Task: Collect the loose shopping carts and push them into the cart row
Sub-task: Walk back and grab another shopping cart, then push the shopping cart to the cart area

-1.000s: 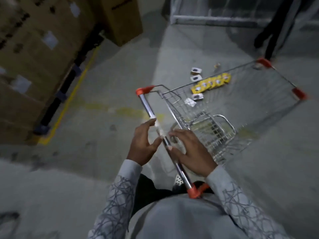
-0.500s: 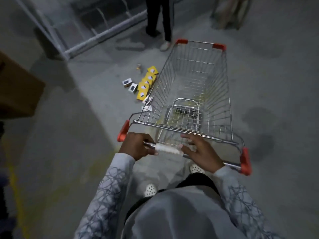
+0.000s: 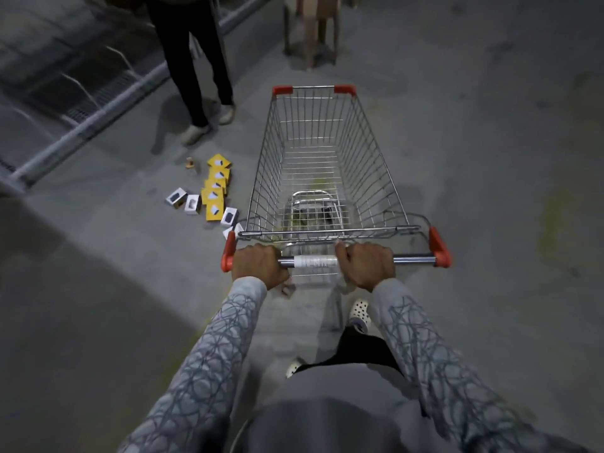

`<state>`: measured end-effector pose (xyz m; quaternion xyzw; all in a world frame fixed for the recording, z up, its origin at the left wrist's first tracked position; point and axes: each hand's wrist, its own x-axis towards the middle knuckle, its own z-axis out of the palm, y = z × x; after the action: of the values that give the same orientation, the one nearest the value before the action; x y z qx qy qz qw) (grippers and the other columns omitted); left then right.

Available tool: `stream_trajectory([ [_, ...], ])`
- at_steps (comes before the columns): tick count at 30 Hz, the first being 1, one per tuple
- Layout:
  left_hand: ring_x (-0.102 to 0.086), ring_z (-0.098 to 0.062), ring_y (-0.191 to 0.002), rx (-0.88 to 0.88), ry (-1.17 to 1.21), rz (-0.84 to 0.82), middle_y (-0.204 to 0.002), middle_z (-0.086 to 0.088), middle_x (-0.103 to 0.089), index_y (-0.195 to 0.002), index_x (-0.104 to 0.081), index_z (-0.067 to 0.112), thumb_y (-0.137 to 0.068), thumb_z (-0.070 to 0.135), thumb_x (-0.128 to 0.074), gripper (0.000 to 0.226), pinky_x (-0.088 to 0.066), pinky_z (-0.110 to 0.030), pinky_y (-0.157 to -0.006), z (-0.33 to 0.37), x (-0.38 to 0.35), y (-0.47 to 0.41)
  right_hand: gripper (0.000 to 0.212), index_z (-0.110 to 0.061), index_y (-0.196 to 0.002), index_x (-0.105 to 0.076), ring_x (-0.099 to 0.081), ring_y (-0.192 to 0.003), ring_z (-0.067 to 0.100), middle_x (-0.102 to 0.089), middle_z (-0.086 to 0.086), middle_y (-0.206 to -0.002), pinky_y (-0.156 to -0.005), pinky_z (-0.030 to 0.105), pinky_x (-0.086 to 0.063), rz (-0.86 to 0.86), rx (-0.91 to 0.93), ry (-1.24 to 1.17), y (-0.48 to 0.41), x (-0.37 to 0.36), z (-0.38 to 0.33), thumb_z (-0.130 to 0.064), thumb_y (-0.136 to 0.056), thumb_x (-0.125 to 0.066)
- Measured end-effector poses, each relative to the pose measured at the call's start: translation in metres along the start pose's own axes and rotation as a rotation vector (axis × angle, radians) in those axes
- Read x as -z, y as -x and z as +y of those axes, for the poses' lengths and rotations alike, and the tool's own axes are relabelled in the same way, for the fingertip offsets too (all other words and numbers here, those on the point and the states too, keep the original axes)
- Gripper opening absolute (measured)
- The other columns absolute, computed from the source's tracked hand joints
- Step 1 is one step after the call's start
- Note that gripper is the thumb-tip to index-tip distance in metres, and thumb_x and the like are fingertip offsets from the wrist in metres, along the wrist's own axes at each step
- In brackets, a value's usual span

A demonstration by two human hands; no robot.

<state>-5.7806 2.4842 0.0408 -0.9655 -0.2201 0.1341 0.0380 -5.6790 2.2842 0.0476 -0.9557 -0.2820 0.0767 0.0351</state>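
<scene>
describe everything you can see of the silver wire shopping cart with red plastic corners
The silver wire shopping cart stands upright on the grey concrete floor, pointing away from the person. Its basket looks empty, with a folded wire seat flap at the near end. Red plastic caps mark the corners. The left hand and right hand grip its chrome handle bar either side of a white label.

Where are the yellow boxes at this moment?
The yellow boxes lie in a row on the floor in the head view's left half, just left of the shopping cart, small white boxes beside them, a bystander's shoes beyond.
</scene>
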Motion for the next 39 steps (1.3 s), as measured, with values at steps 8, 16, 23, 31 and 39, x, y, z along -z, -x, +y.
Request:
stream_trajectory([
  [8,-0.068,-0.028,-0.088,-0.104,-0.070,-0.054,-0.092,-0.002,-0.071,-0.091,-0.072,0.020,-0.068,0.052,-0.051,0.045,-0.053,-0.032,-0.075,-0.041,0.015,-0.046,0.077,-0.017,-0.092,-0.071,-0.067,-0.096,0.031,-0.073,0.011,-0.095,-0.092,0.044,-0.044,-0.049,0.036,-0.052,-0.005,-0.013,-0.035,-0.060,-0.102,-0.008],
  [16,-0.067,-0.027,-0.083,-0.203,-0.144,-0.010,-0.086,-0.002,-0.070,-0.083,-0.071,0.019,-0.064,0.046,-0.060,0.034,-0.042,-0.028,-0.064,-0.035,0.043,-0.124,0.069,-0.025,-0.092,-0.071,-0.070,-0.079,0.023,-0.071,0.002,-0.077,-0.071,0.032,-0.046,0.086,-0.017,-0.045,-0.042,-0.002,-0.019,-0.074,-0.096,-0.023],
  [23,-0.069,-0.029,-0.086,-0.268,-0.140,0.045,-0.086,-0.003,-0.071,-0.081,-0.072,0.019,-0.056,0.042,-0.054,0.039,-0.052,-0.030,-0.075,0.002,0.075,-0.212,0.083,-0.026,-0.079,-0.068,-0.060,-0.066,0.020,-0.057,-0.006,-0.063,-0.063,0.032,-0.036,0.048,-0.210,-0.033,-0.096,0.017,0.030,-0.090,-0.084,-0.015],
  [31,-0.068,-0.028,-0.077,-0.364,-0.114,0.033,-0.078,-0.001,-0.069,-0.076,-0.071,0.020,-0.059,0.041,-0.059,0.030,-0.048,-0.028,-0.068,0.069,0.091,-0.308,0.093,-0.023,-0.072,-0.069,-0.064,-0.068,0.020,-0.060,-0.005,-0.061,-0.065,0.031,-0.037,0.072,-0.345,-0.002,-0.171,0.038,0.096,-0.099,-0.074,-0.015],
  [39,-0.066,-0.028,-0.074,-0.496,-0.088,0.016,-0.077,-0.001,-0.067,-0.076,-0.070,0.020,-0.058,0.049,-0.048,0.041,-0.053,-0.032,-0.074,0.133,0.117,-0.413,0.088,-0.024,-0.075,-0.069,-0.054,-0.062,0.021,-0.040,-0.005,-0.051,-0.071,0.034,-0.041,0.014,-0.449,0.038,-0.257,0.057,0.166,-0.098,-0.073,-0.021],
])
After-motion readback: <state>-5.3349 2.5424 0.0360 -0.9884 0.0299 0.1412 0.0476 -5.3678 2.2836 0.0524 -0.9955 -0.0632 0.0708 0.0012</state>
